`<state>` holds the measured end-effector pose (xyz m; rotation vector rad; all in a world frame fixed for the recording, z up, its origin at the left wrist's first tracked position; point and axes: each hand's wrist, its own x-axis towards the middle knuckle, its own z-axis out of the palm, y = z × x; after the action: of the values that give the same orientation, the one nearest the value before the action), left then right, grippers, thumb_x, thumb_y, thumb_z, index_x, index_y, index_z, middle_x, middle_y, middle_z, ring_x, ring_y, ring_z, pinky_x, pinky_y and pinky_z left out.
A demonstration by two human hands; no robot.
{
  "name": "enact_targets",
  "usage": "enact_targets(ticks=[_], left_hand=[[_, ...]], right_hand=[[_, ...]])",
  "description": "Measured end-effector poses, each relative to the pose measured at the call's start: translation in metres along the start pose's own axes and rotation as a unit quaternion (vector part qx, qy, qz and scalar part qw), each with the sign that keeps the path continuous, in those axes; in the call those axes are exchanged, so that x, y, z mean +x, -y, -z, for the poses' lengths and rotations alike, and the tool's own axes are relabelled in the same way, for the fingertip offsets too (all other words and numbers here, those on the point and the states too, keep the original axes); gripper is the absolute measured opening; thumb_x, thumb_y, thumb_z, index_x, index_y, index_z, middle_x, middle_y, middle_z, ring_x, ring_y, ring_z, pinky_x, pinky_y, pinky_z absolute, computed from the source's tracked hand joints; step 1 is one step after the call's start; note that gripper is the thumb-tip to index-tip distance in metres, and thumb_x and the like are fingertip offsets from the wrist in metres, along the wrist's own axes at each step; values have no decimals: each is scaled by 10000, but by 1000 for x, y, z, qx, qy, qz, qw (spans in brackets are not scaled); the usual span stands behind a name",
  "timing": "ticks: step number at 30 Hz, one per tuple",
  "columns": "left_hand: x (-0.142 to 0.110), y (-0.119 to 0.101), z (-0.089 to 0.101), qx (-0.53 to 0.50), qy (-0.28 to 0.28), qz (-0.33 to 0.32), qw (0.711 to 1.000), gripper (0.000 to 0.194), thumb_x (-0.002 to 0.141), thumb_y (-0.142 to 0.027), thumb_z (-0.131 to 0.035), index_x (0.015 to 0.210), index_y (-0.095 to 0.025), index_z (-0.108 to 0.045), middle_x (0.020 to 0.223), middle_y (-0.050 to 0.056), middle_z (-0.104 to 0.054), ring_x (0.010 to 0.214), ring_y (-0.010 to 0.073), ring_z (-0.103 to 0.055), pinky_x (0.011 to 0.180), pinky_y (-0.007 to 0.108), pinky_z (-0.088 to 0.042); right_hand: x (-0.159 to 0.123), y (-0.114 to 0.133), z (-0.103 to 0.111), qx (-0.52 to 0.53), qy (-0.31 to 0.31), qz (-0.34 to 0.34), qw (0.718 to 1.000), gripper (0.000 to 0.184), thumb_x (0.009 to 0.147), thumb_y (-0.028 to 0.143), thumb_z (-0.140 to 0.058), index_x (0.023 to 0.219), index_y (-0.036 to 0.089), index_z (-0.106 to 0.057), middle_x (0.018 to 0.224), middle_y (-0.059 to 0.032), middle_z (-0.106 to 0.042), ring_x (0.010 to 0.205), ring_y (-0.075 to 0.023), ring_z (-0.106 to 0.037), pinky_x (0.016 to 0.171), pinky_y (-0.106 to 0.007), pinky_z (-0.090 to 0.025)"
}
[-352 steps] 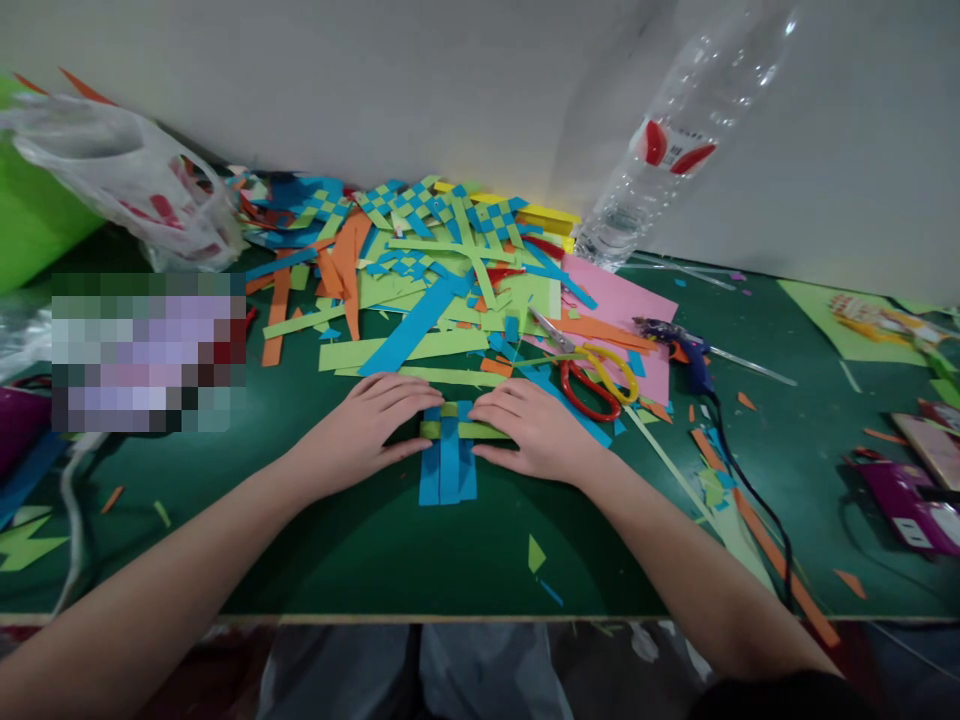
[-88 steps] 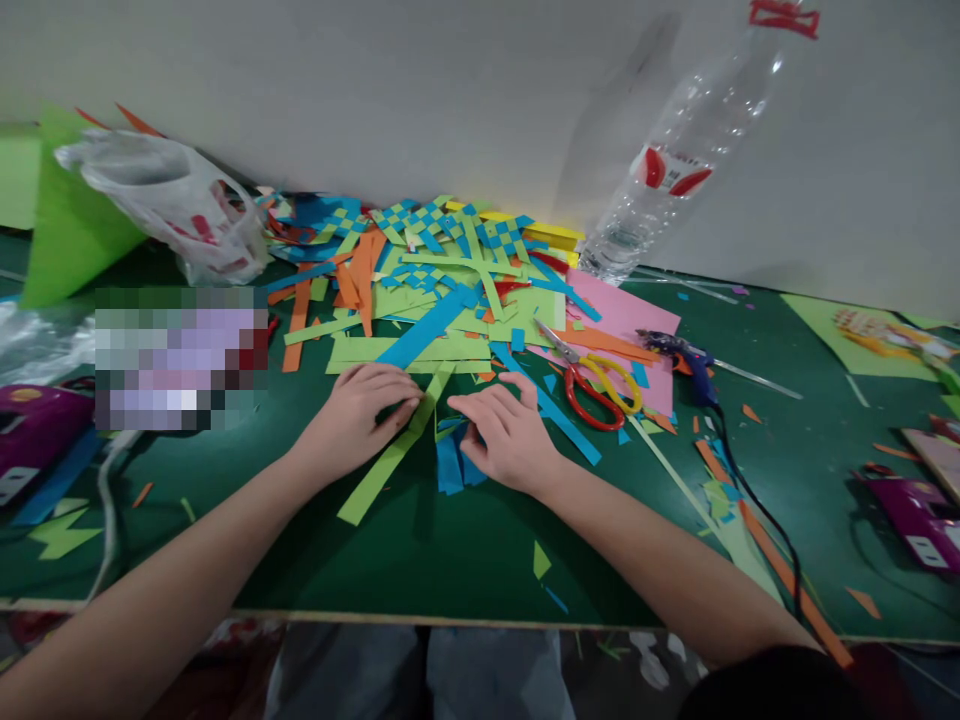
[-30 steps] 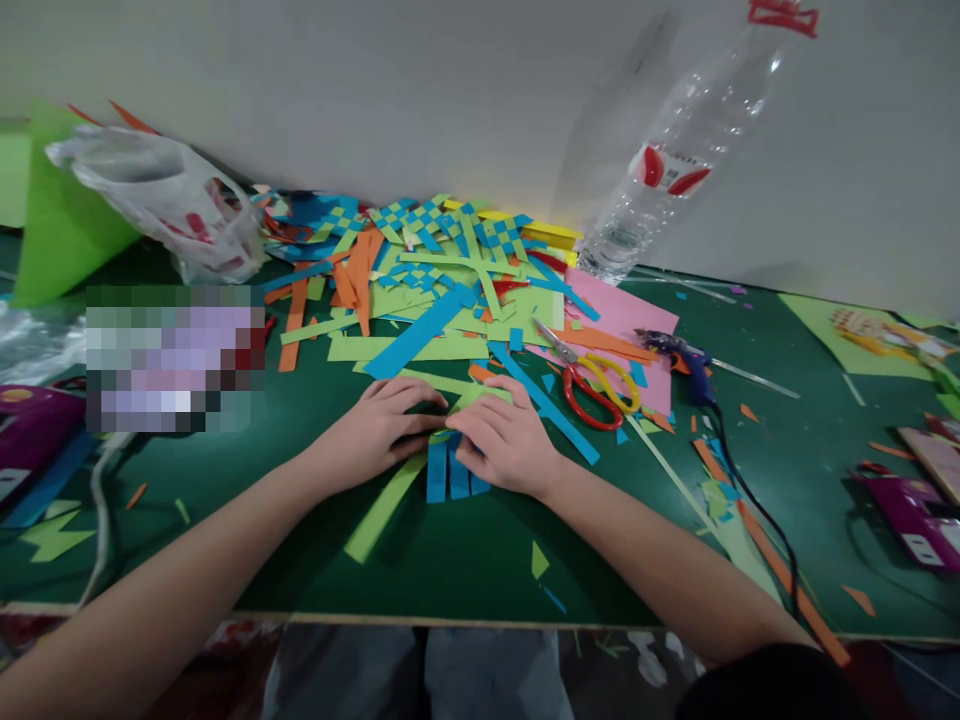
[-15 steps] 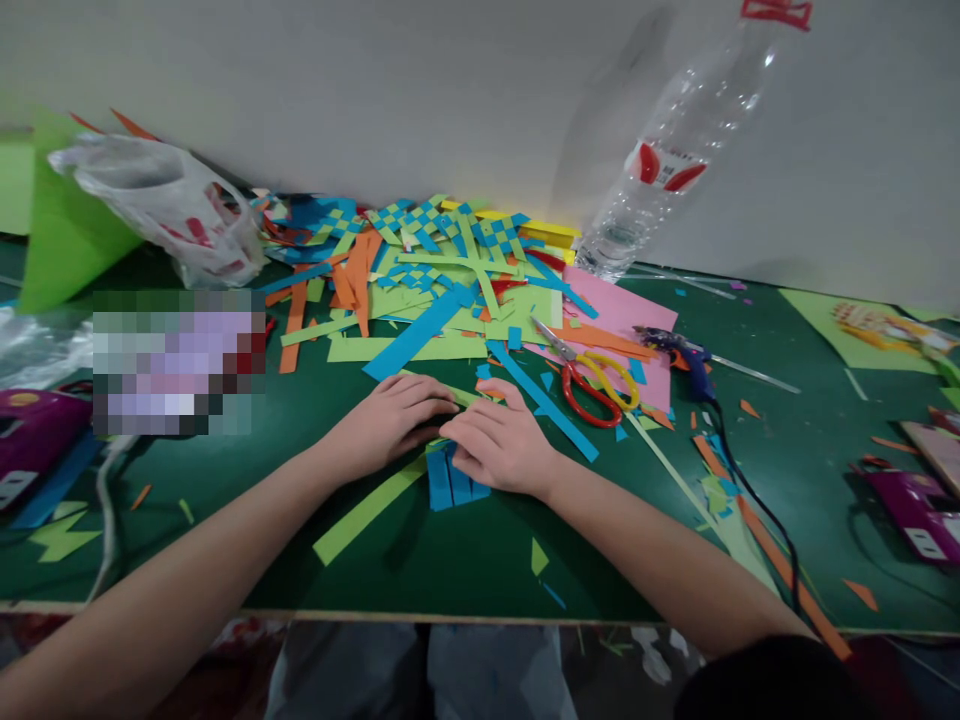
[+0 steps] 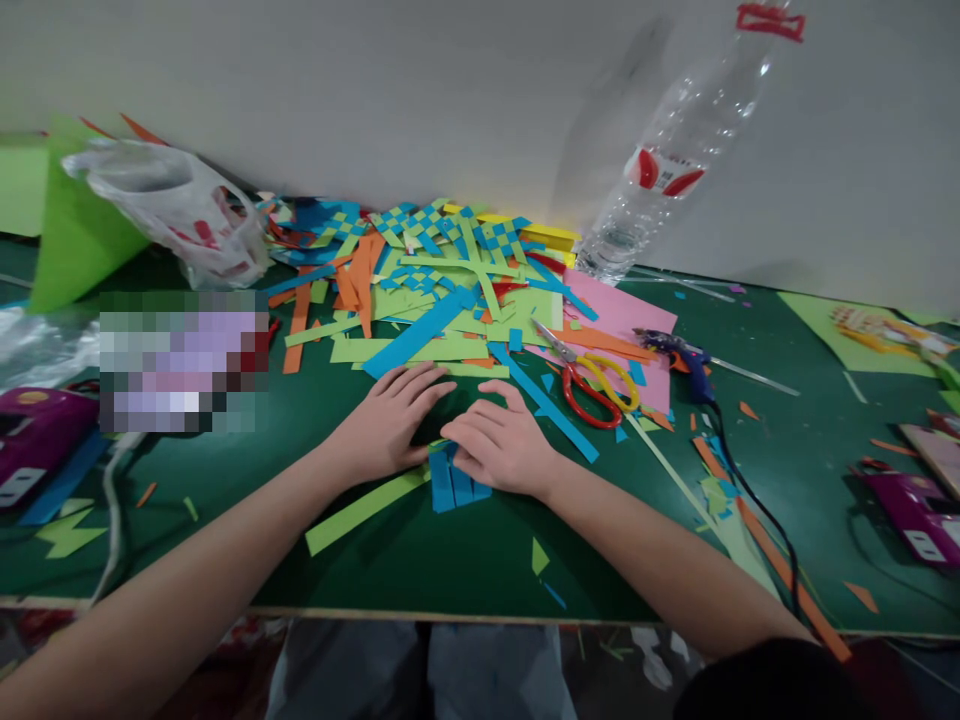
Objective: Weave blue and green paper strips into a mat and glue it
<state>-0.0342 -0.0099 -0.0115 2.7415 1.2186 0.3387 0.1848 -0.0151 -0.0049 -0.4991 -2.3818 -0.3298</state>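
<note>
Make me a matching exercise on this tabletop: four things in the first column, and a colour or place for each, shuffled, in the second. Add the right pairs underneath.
First column
1. scissors
2. row of blue strips
3. bottle
4. glue gun

Second column
A. transparent, in front of the grey wall
B. dark blue with some orange
C. one red and one yellow handle loop
D. partly covered by the right hand

Right pairs
1-C
2-D
3-A
4-B
</note>
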Motion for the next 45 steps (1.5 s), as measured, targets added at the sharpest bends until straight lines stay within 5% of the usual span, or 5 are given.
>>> enact_targets(ticks=[5,11,18,30,45], left_hand=[[0,-1,1,-10,-25,19,999,713,825,-379,-604,1454,-129,-379,1567,176,-343,1485,348,-230,1205,568,-169],[-4,7,23,-80,-104,84,988,341,964,-419,-445,1130,-192,-638,1165,92,-692,1136,251,-603,1017,424,-426],[-13,9,44,-261,57,198,943,483,953,-566,-367,984,-183,-659,535,-25,-628,443,128,-549,509,244,-406],[-16,2,32,-177,110,-30,977,570,626,-689,-757,971,-245,-665,1066,52,-636,1028,248,-570,919,365,-414],[-17,8,25,-110,64,-49,991,207,929,-383,-574,1074,-274,-674,1137,27,-639,1069,196,-556,907,345,-387]], right_hand=[[0,-1,-2,9,-11,1,1000,131,907,172,-511,975,166,-623,788,-3,-676,756,-149,-568,1060,-415,-329],[-1,-2,-3,15,-4,-44,999,174,871,119,-501,969,191,-625,818,4,-695,754,-144,-578,1061,-399,-317],[2,-6,-8,26,23,-66,997,192,868,112,-471,973,172,-620,793,-7,-689,729,-155,-564,1055,-401,-318],[2,-13,-3,114,-15,-178,977,237,783,93,-464,936,220,-592,715,28,-649,663,-144,-588,998,-418,-360],[-2,-16,-8,114,37,-166,979,241,826,93,-455,986,196,-604,815,-15,-699,743,-163,-625,1036,-438,-344]])
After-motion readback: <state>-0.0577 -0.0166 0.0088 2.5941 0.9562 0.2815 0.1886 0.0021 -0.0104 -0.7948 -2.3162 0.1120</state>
